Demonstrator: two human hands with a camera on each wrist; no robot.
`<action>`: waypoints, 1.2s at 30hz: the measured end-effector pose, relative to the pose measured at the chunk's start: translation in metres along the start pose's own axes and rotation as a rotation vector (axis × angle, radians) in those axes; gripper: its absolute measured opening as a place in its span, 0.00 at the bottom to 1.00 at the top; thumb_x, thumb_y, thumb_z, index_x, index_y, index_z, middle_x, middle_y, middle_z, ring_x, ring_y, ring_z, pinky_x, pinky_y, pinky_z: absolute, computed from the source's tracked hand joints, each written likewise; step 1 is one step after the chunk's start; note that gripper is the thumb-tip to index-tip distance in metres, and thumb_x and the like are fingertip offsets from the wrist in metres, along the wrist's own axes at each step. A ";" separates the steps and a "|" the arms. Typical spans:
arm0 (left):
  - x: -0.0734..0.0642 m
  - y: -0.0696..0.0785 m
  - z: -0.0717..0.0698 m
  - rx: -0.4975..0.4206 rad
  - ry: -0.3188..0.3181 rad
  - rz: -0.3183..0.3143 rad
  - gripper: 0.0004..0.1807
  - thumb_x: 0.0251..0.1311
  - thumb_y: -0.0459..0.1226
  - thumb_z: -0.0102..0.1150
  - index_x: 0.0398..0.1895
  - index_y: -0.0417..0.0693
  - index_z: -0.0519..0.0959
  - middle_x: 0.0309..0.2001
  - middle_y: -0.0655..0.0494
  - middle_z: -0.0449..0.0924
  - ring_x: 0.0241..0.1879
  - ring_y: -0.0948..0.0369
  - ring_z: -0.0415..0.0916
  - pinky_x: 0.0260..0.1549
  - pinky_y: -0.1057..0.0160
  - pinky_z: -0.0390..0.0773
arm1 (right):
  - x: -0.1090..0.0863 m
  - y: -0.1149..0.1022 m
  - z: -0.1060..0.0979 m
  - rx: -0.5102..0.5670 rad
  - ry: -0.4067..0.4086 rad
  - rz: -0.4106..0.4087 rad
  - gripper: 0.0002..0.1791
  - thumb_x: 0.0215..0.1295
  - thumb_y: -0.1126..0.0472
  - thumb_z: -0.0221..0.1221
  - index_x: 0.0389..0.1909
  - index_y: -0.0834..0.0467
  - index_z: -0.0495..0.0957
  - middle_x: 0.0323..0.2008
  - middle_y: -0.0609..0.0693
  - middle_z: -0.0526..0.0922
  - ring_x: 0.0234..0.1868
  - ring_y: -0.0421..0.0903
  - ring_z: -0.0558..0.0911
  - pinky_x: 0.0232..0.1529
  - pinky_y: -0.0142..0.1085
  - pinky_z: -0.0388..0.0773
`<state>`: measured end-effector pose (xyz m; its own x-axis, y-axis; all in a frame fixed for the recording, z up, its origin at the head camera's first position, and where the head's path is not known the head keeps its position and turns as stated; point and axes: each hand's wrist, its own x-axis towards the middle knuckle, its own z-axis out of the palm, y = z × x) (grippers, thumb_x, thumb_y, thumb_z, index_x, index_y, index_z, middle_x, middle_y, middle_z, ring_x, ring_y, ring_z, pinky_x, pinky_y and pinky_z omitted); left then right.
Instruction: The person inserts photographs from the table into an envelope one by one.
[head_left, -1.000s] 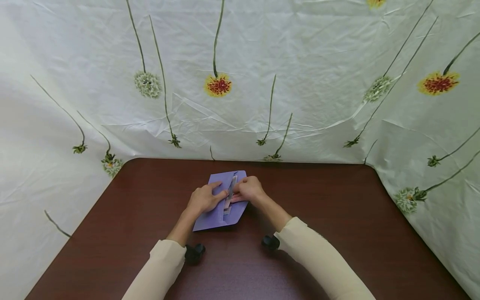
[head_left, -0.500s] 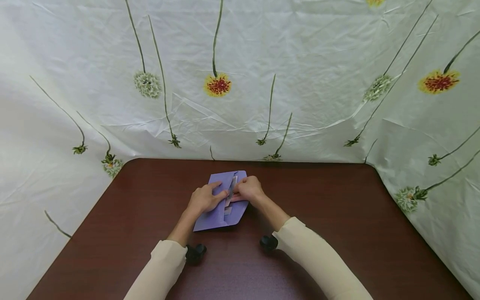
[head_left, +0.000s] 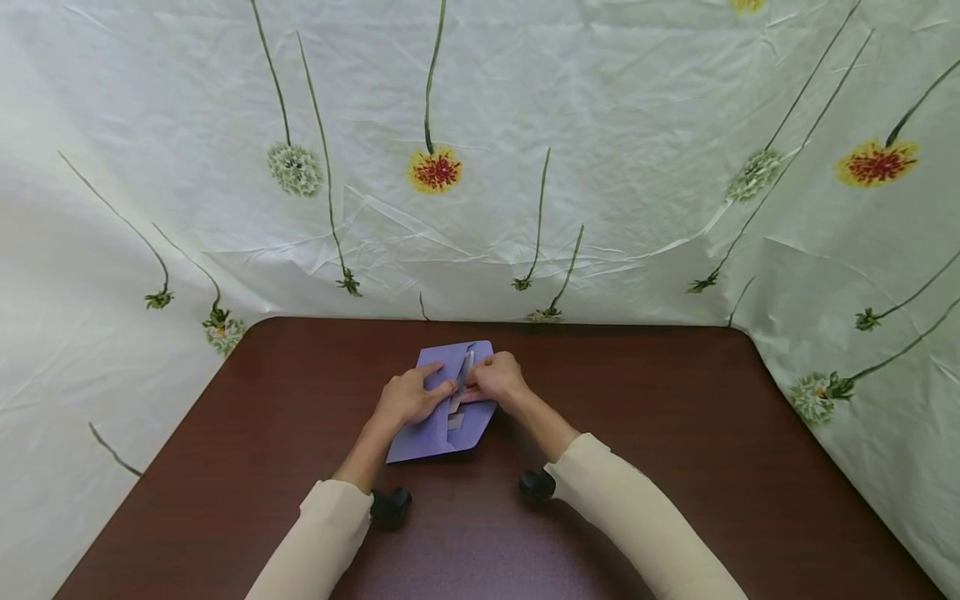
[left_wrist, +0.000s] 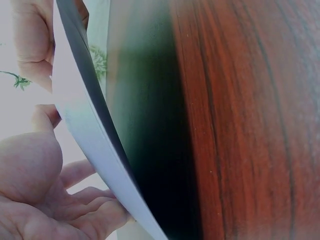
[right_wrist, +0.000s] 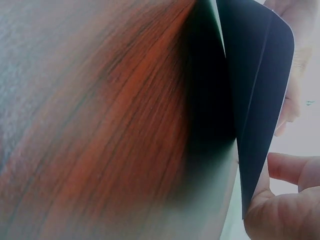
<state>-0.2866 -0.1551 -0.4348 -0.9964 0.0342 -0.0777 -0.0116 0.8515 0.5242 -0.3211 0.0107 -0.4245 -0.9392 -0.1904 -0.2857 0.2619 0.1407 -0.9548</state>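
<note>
A purple envelope [head_left: 432, 431] lies slightly raised off the table, its opening facing right and its flap [head_left: 471, 427] spread out. Printed paper slips [head_left: 455, 422] show in the opening; their exact kind is too small to tell. My left hand [head_left: 408, 395] rests on the envelope's front with the fingers spread and the thumb along the opening's edge. At the opening, my right hand [head_left: 497, 379] has curled fingers and seems to pinch a slip, though the fingertips are partly hidden. The right wrist view shows the envelope's dark underside with the right thumb [right_wrist: 280, 217] at its edge.
Dark reddish-brown tabletop [head_left: 637, 400] spreads around the envelope. A white floral cloth [head_left: 615, 125] hangs behind and along the sides. Black wrist cameras [head_left: 390, 507] sit under both cream sleeves [head_left: 630, 517].
The slips in the lower part of the opening have shifted slightly against each other. Both hands and the envelope stay nearly in place; the right forearm has moved a little left.
</note>
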 end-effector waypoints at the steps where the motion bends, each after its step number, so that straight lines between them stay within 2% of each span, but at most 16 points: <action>1: 0.000 0.000 0.000 -0.001 -0.003 -0.005 0.33 0.72 0.54 0.52 0.73 0.47 0.70 0.68 0.36 0.72 0.67 0.34 0.69 0.61 0.37 0.71 | 0.000 0.000 0.000 0.005 -0.004 0.002 0.08 0.61 0.77 0.55 0.38 0.76 0.81 0.29 0.64 0.87 0.22 0.46 0.88 0.31 0.36 0.86; 6: 0.000 0.000 -0.001 -0.002 -0.007 -0.010 0.32 0.72 0.53 0.52 0.74 0.48 0.70 0.69 0.36 0.72 0.68 0.34 0.68 0.62 0.37 0.70 | -0.001 -0.003 -0.001 0.018 -0.031 0.015 0.09 0.62 0.76 0.55 0.40 0.76 0.80 0.31 0.67 0.87 0.22 0.46 0.88 0.33 0.38 0.87; 14: 0.001 0.002 0.001 -0.004 -0.013 -0.006 0.33 0.71 0.54 0.52 0.74 0.48 0.70 0.69 0.36 0.72 0.67 0.34 0.69 0.62 0.37 0.71 | -0.005 -0.009 -0.018 0.023 -0.068 0.039 0.11 0.64 0.76 0.55 0.43 0.80 0.79 0.28 0.62 0.85 0.23 0.49 0.88 0.36 0.41 0.87; 17: 0.002 0.002 0.001 -0.004 -0.018 -0.013 0.34 0.71 0.55 0.52 0.74 0.48 0.69 0.69 0.36 0.71 0.68 0.34 0.68 0.62 0.37 0.71 | -0.009 -0.012 -0.026 0.011 -0.059 0.027 0.12 0.64 0.75 0.54 0.44 0.81 0.78 0.28 0.62 0.84 0.22 0.48 0.87 0.35 0.41 0.87; 24: 0.002 -0.001 0.000 0.000 -0.021 -0.009 0.35 0.71 0.56 0.52 0.74 0.47 0.69 0.70 0.36 0.71 0.68 0.34 0.68 0.62 0.37 0.70 | -0.016 -0.017 -0.046 -0.028 -0.044 -0.009 0.14 0.67 0.73 0.55 0.49 0.80 0.76 0.36 0.69 0.85 0.24 0.47 0.87 0.37 0.43 0.87; 30: 0.002 -0.001 -0.001 -0.008 -0.022 0.006 0.35 0.71 0.55 0.52 0.74 0.47 0.69 0.70 0.35 0.70 0.69 0.34 0.66 0.63 0.36 0.69 | -0.020 -0.017 -0.064 -0.036 -0.009 -0.012 0.14 0.67 0.73 0.55 0.49 0.79 0.77 0.32 0.64 0.84 0.24 0.48 0.87 0.38 0.44 0.87; 36: -0.001 0.001 -0.001 -0.008 -0.022 0.014 0.34 0.71 0.55 0.52 0.74 0.47 0.69 0.70 0.35 0.70 0.69 0.34 0.66 0.64 0.36 0.68 | -0.026 -0.014 -0.084 -0.060 0.013 -0.002 0.11 0.68 0.71 0.56 0.47 0.75 0.76 0.41 0.71 0.84 0.25 0.47 0.87 0.39 0.43 0.87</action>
<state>-0.2861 -0.1553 -0.4334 -0.9944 0.0574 -0.0891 0.0012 0.8465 0.5323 -0.3190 0.0952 -0.3970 -0.9427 -0.1782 -0.2820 0.2462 0.1988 -0.9486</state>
